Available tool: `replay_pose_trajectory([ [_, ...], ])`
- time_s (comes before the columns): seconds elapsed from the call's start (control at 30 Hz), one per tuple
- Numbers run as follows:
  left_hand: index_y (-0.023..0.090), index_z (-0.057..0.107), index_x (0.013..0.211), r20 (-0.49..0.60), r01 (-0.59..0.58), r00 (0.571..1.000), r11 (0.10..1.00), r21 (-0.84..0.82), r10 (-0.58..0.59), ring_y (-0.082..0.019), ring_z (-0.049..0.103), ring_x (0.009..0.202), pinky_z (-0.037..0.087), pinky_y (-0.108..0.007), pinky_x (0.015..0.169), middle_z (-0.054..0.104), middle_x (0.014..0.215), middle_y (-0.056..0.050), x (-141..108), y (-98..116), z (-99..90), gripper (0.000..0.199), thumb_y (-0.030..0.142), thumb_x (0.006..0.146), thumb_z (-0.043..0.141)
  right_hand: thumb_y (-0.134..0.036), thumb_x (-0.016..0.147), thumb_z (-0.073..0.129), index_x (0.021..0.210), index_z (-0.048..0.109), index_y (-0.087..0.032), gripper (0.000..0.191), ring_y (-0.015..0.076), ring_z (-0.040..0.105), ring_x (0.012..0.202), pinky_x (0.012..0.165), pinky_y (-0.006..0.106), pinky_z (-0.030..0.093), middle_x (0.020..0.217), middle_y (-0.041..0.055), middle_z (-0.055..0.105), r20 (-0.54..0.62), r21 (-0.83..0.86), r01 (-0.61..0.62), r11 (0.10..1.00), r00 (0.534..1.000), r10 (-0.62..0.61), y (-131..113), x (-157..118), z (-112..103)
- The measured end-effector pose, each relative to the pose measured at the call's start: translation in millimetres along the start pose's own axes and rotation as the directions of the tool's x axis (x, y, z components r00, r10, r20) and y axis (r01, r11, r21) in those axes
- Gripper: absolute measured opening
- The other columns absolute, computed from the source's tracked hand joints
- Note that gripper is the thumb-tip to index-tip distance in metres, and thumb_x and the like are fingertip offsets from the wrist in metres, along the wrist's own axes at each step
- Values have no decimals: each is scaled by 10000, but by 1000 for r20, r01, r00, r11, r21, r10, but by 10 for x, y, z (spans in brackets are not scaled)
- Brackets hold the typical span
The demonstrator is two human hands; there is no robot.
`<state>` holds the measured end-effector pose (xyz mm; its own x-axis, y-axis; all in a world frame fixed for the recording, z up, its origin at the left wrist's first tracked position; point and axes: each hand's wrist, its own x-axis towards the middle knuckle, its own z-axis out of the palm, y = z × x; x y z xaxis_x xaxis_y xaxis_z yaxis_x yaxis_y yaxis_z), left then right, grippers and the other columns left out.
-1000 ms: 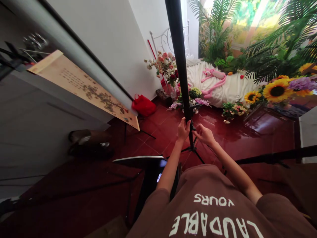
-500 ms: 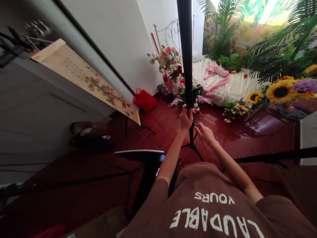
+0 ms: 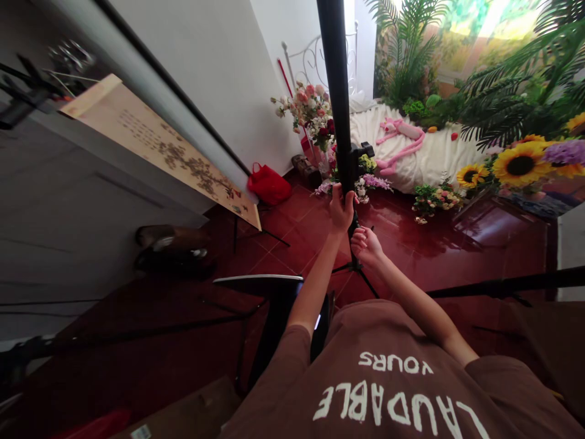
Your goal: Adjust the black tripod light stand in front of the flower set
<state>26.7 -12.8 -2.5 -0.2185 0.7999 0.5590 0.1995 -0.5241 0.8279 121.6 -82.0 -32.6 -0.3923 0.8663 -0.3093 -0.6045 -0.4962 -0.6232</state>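
Observation:
A black stand pole (image 3: pixel 336 79) rises in front of me, leaning slightly left toward its top. My left hand (image 3: pixel 342 210) is wrapped round the pole below a black clamp knob (image 3: pixel 364 150). Lower down, my right hand (image 3: pixel 367 246) is closed with curled fingers at the pole's right side, by a small dark fitting; the fingertips touch or nearly touch it, and what they hold is too small to make out. The stand's legs (image 3: pixel 364 281) spread on the red tiled floor (image 3: pixel 292 231).
A hanging scroll (image 3: pixel 169 152) and a red bag (image 3: pixel 269 183) are at the left. Flowers (image 3: pixel 315 113), a white-draped bed (image 3: pixel 402 158) with a pink plush toy, palm leaves and sunflowers (image 3: pixel 521 163) stand ahead. A dark pole (image 3: pixel 512 285) crosses at the right.
The pole's upper part has tilted a little to the left, and my left hand has shifted with it. My right hand has turned and its fingers have curled in more.

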Motion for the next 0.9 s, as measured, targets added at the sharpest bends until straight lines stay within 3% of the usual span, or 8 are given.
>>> replay_pose_trajectory([
  [0.13, 218, 503, 948, 9, 37, 999, 999, -28, -37, -109, 572, 615, 476, -254, 654, 584, 690, 7, 7, 53, -6, 426, 621, 915, 371, -200, 875, 379, 583, 208, -239, 341, 109, 103, 406, 416, 219, 206, 465, -83, 208, -44, -89, 90, 992, 995, -94, 8, 17, 30],
  [0.33, 200, 550, 944, 65, 139, 989, 988, -67, -135, -106, 571, 629, 478, -254, 650, 609, 730, -15, -123, -12, 28, 501, 616, 942, 271, -180, 873, 342, 536, 198, -233, 370, 106, 87, 398, 415, 220, 190, 419, -79, 153, -65, -107, 89, 990, 993, -97, 61, 97, 44],
  [0.57, 199, 574, 908, 93, 112, 989, 993, 33, -115, -120, 607, 726, 495, -275, 763, 640, 796, -30, -267, -231, -13, 482, 624, 921, 349, -231, 899, 375, 660, 448, -208, 251, 90, 201, 416, 446, 182, 257, 485, -68, 387, 27, -86, 60, 995, 998, -57, -16, -109, -17],
  [0.73, 215, 598, 996, 66, 136, 988, 988, 68, -140, -148, 636, 794, 506, -295, 783, 668, 888, -55, -391, -344, -3, 468, 621, 912, 383, -285, 882, 429, 736, 514, -210, 186, 88, 271, 426, 434, 184, 280, 545, -55, 486, -59, -131, 8, 991, 998, -16, -76, -411, -295],
  [0.8, 215, 590, 1091, 23, 214, 976, 974, 79, -217, -161, 646, 834, 514, -308, 789, 676, 938, -68, -591, -440, 2, 503, 624, 920, 351, -279, 852, 474, 720, 505, -212, 152, 80, 293, 422, 426, 174, 293, 544, -62, 480, -105, -90, 15, 996, 994, -24, -77, -555, -480],
  [0.9, 191, 558, 1189, -109, 322, 944, 940, 109, -311, -186, 630, 1035, 498, -355, 902, 657, 1098, -119, -1091, -603, -21, 594, 630, 938, 247, -261, 812, 522, 717, 508, -216, 106, 67, 338, 421, 415, 154, 319, 553, -67, 492, -190, -36, 56, 998, 980, -62, -55, -787, -801],
])
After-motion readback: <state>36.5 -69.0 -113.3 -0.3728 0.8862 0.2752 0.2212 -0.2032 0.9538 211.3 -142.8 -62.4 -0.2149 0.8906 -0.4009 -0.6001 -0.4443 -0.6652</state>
